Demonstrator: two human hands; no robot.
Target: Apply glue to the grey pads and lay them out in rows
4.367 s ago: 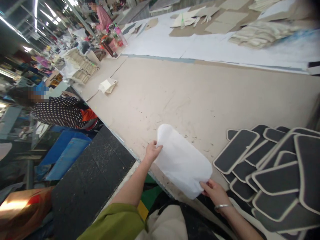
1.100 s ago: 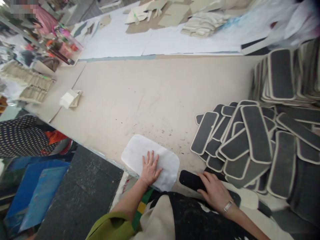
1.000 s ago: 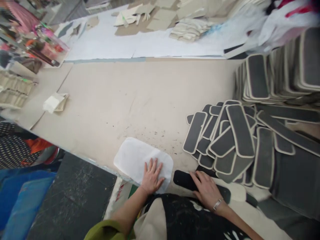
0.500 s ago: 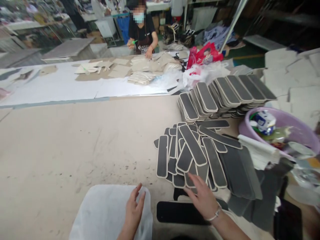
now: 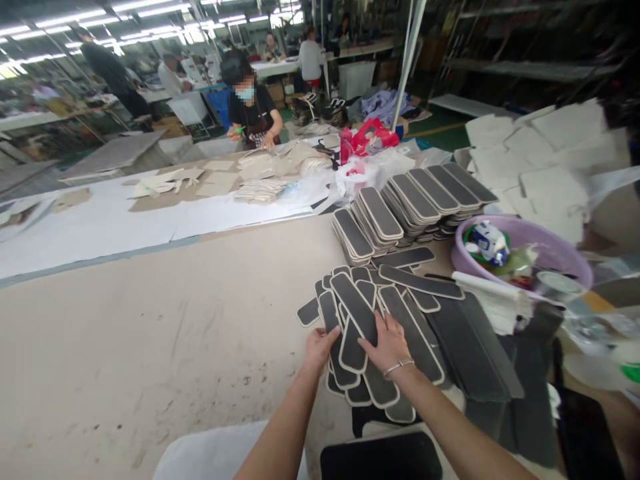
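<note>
A loose pile of dark grey strips with cream edges point(image 5: 350, 307) lies in front of me. My left hand point(image 5: 321, 348) is at the pile's left side, thumb and fingers closed at the edge of a grey strip point(image 5: 334, 321). My right hand point(image 5: 389, 343) rests on the pile with its fingers spread, touching the long strip that lies slanted on top. A black panel point(image 5: 383, 460) and a white rounded sheet point(image 5: 210, 453) lie near the front edge.
Neat stacks of strips point(image 5: 383, 212) stand behind the pile. A purple basin point(image 5: 575, 257) with assorted items is at the right, beside dark flat pieces point(image 5: 470, 347). Across the table, a person point(image 5: 253, 110) handles beige pieces point(image 5: 260, 190).
Both hands have moved forward onto the pile, the left one away from the white sheet. The left fingers have closed at a strip. The view has tilted up.
</note>
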